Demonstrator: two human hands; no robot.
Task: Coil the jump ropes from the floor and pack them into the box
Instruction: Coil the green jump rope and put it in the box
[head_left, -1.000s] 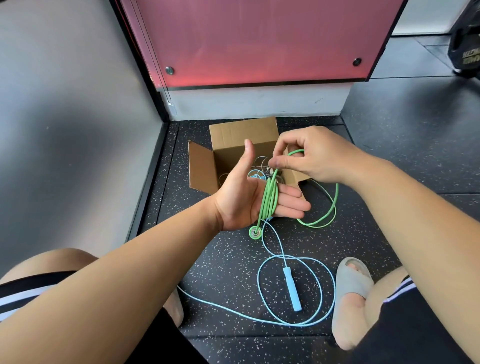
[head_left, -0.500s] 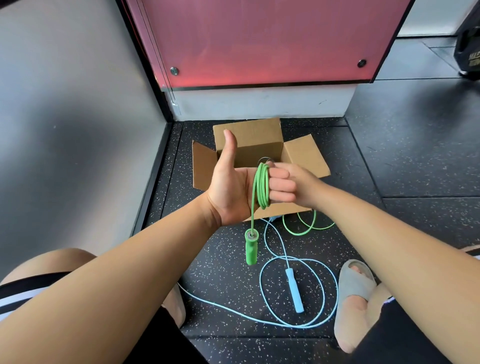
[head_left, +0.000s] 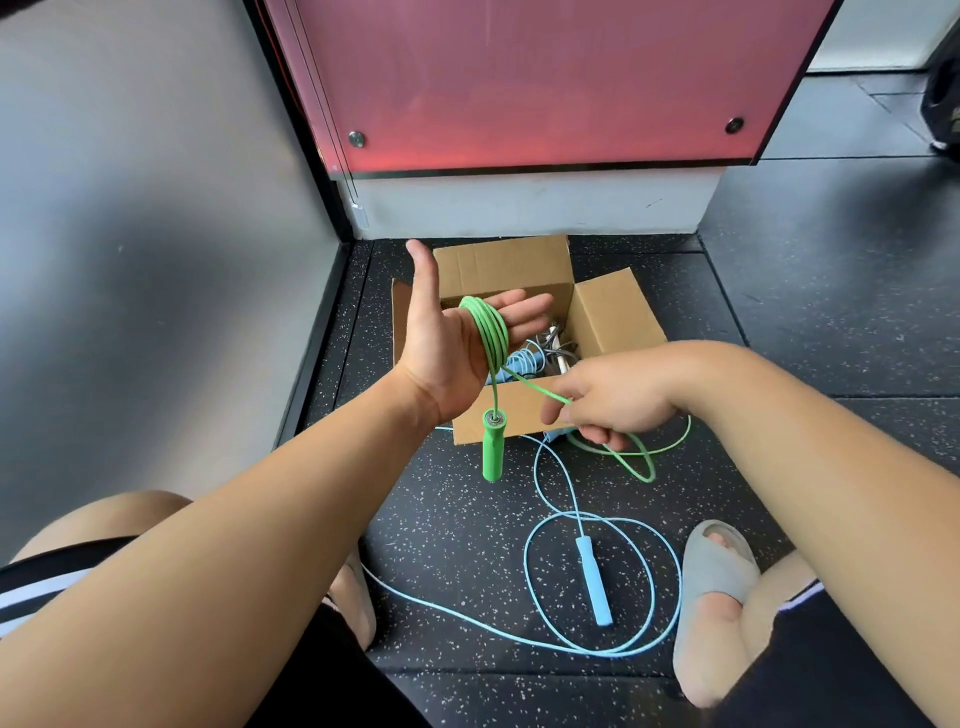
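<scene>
My left hand is held palm-up over the cardboard box, fingers straight, thumb up. Several turns of the green jump rope are wound around its fingers, and the green handle dangles below the palm. My right hand pinches the loose green cord in front of the box; the remaining green cord trails in a loop on the floor behind it. A light blue jump rope lies loosely looped on the floor with its handle pointing toward me. Inside the box lie coiled ropes, one of them light blue.
The box stands open on black speckled rubber flooring in a corner, with a grey wall to the left and a red panel behind. My knees and a grey slipper flank the blue rope.
My right hand came out from behind the left hand and pulled the green cord down to the right. The left hand tilted, the fingers now pointing right over the box.
</scene>
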